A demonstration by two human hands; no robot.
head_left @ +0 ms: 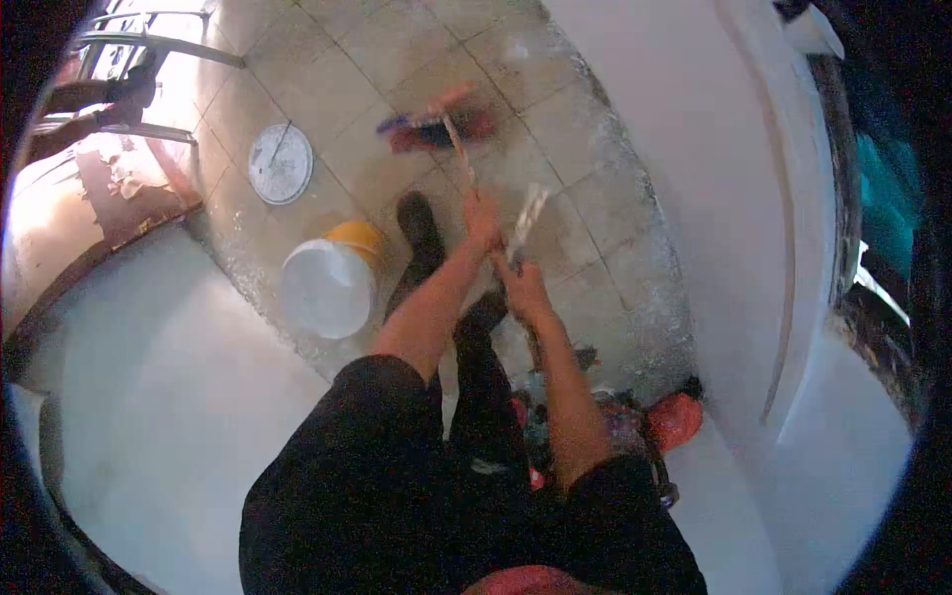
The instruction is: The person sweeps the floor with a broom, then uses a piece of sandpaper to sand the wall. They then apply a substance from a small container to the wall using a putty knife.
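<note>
Low over the tiled floor, a broom head [441, 129] in red and blue is smeared by motion. Its thin handle [457, 144] slants back toward me. My left hand [483, 220] is closed around the upper part of this handle. Lower down, my right hand [526, 290] is closed on the same handle, nearer my body. A pale, flat tool [532, 213] sticks up from the right hand as well, blurred; I cannot tell its kind. Both hands are in front of my legs, with a dark shoe [418, 213] just left of the handle.
A white bucket [327, 290] with a yellow bucket [359, 238] behind it stands left of my legs. Beyond lies a round white lid [281, 167]. A metal ladder [164, 45] and another person's legs [99, 114] are far left. Red items [674, 421] lie at lower right, beside a white wall [694, 149].
</note>
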